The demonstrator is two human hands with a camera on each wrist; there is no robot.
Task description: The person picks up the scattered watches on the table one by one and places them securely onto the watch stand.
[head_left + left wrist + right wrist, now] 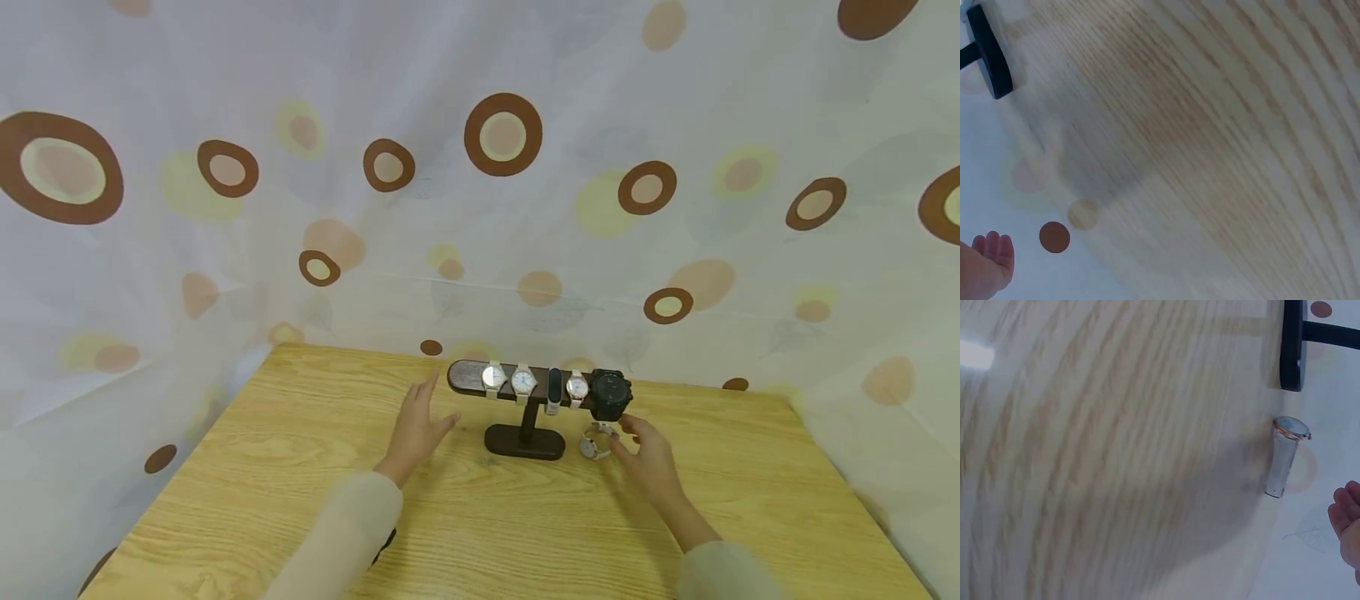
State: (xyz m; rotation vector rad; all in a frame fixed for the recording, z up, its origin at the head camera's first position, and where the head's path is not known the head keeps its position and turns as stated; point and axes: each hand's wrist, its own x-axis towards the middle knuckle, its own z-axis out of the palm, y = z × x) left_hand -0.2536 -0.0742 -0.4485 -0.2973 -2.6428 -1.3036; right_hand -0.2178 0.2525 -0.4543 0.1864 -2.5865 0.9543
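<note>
A dark brown T-shaped watch stand [525, 444] is upright on the table, with several watches along its bar. From left to right they are two white watches [492, 377], a slim dark-faced band [554, 387], a smaller white watch [577, 388] and a bulky black watch [611, 392]. Another white-strapped watch [1284, 456] lies on the table right of the base. My right hand [648, 460] is beside that watch, and the right wrist view shows a gap between them. My left hand [418, 428] hovers left of the stand, fingers spread, holding nothing.
The wooden table [270, 467] meets a white sheet [420, 225] with brown and yellow dots behind and at both sides. Partly hidden by my left sleeve [345, 525] lies a black object [386, 543], its kind unclear.
</note>
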